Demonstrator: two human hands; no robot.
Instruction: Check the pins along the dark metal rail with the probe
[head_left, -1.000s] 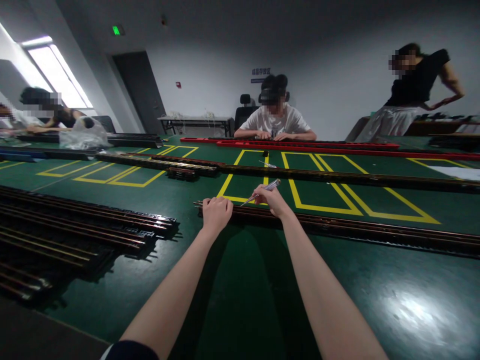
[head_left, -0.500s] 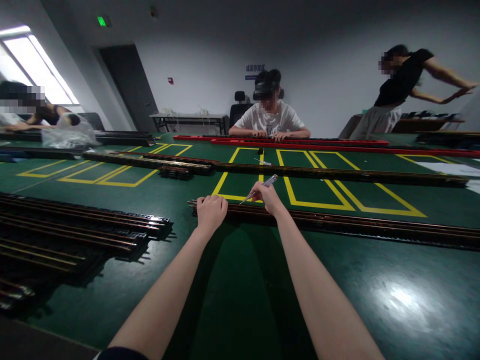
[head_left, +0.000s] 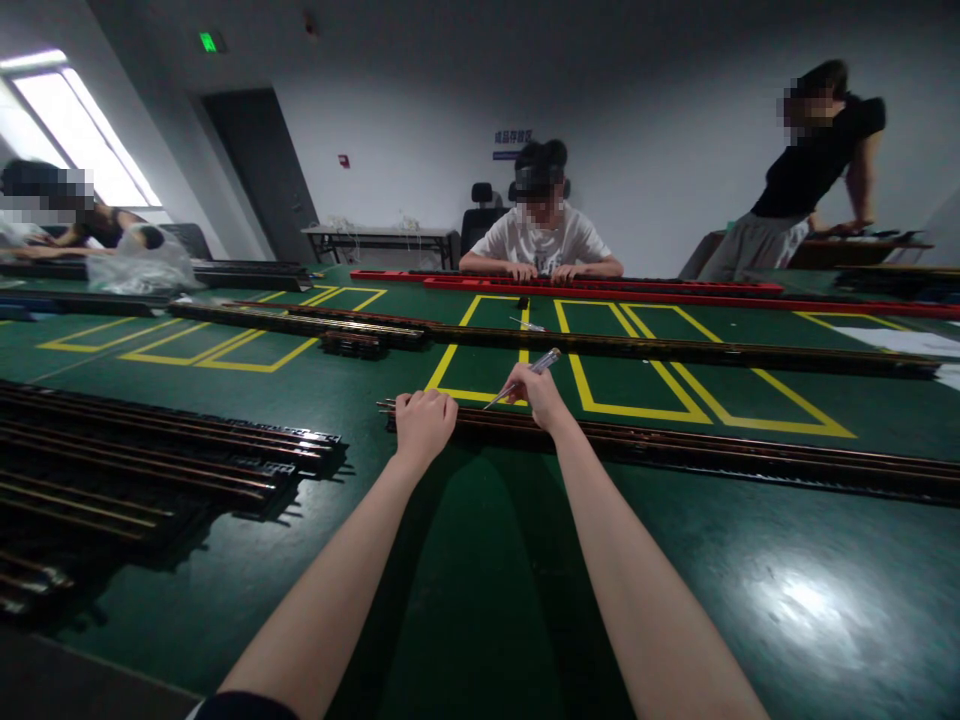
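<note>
A long dark rail with copper-coloured strips (head_left: pixel 720 452) lies across the green table in front of me. Near its left end, my left hand (head_left: pixel 425 424) is closed over the rail, fingers wrapped on its far side. My right hand (head_left: pixel 534 392) grips a thin screwdriver (head_left: pixel 544 361) with a clear handle. The tool slants down to the left, its tip at the rail just right of my left hand. Whether the tip touches the rail is too small to tell.
Several dark rails (head_left: pixel 135 455) lie at the left. Beyond my hands another long rail (head_left: pixel 675 347) crosses the yellow-marked table (head_left: pixel 390 375). A person (head_left: pixel 541 235) sits opposite at red rails (head_left: pixel 637 285); others are at left and right.
The person at the right has lowered their outstretched arms to the table behind. My hands hold nearly the same places, the view having shifted slightly.
</note>
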